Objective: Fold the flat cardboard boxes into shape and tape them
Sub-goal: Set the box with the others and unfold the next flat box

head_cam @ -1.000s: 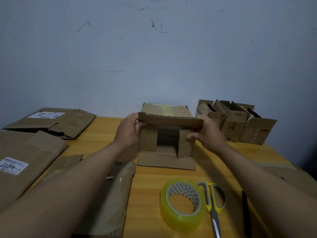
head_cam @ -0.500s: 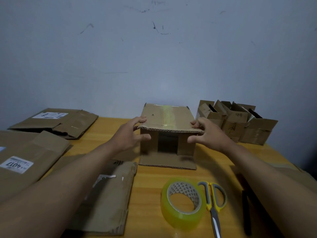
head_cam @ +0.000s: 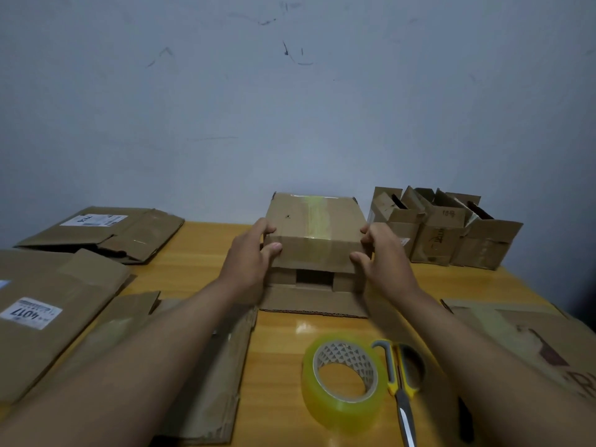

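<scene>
Here, largest first:
Table (head_cam: 200,253): my arms hide much of it.
Box (head_cam: 314,227): table centre, at 12 o'clock; inside mostly hidden.
Left hand (head_cam: 248,262): grips its 9 o'clock corner.
Right hand (head_cam: 383,259): grips its 3 o'clock corner.
Tape roll (head_cam: 343,380): at 5 o'clock.

White label (head_cam: 30,313) on the flattened carton (head_cam: 48,321) at near left: "4017", printed upside down; small print unreadable. White label (head_cam: 93,220) on the far-left flat carton (head_cam: 106,233): text too small to read. Far-right open boxes (head_cam: 445,227): handwritten marks, illegible.
</scene>
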